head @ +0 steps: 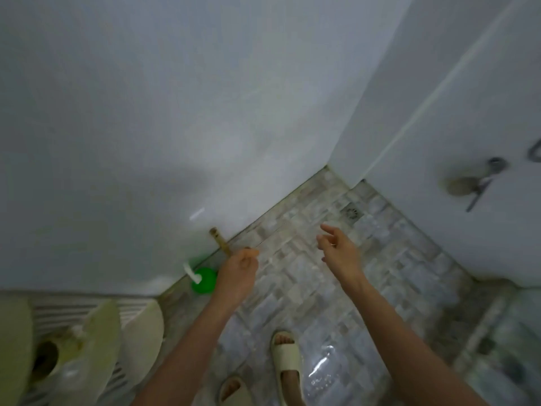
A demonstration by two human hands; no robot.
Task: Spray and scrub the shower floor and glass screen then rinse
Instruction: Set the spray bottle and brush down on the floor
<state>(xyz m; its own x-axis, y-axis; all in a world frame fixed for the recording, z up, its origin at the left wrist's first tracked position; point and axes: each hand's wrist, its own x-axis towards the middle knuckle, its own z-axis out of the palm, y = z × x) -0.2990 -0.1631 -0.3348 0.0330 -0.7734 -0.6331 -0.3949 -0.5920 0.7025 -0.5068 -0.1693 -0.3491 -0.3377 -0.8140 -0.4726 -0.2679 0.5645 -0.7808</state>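
down at the foot of the white wall (175,112), seen from the head camera, the left hand (237,271) hangs with fingers curled and thumb tucked against the forefinger. a short wooden handle (218,240) set against the wall runs in behind its knuckles, and i cannot tell whether the hand grips it. just left of that wrist a green round object (205,281) with a white grip (191,272) sits on the floor by the wall. the right hand (339,249) hovers over the tiled shower floor (395,259), fingers loose and spread, holding nothing. the drain (352,211) lies beyond its fingertips. two feet in pale slippers (288,364) stand on wet, shiny tiles.
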